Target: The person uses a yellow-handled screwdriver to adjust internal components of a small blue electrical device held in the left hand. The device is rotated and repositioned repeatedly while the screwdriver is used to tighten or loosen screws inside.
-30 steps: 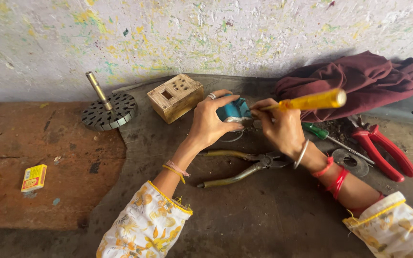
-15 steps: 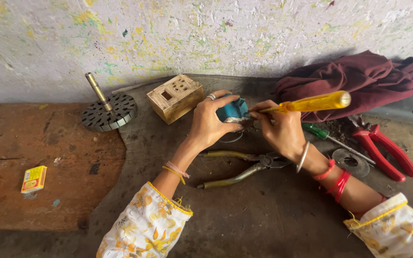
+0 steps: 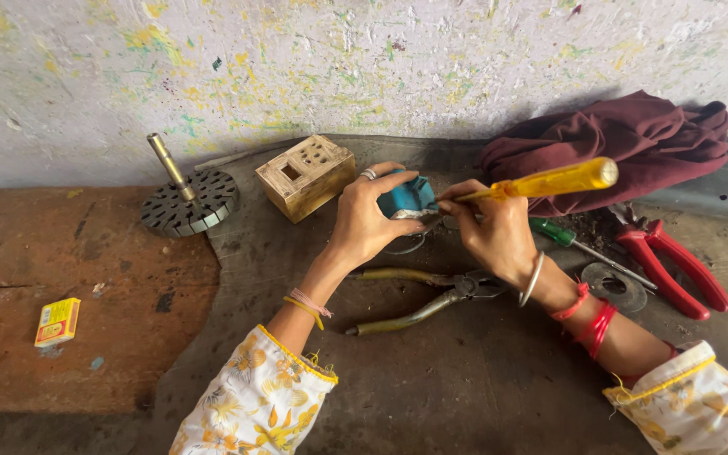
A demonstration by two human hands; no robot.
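Teal plastic part (image 3: 407,200) is sitting raised off the tabletop (image 3: 465,379), wrapped in my left hand (image 3: 366,221), whose grip is closing fully around it. I am working the yellow-handled screwdriver (image 3: 541,181) into its right side; my right hand (image 3: 492,232) is pinching the shaft near the tip, its grip closed on the tool. Judgement: I am keeping the blade square and the part braced, since a slip would drive towards the left fingers. Both wrists are hovering above the worn pliers (image 3: 414,295); red-handled pliers (image 3: 676,265) are lying well apart.
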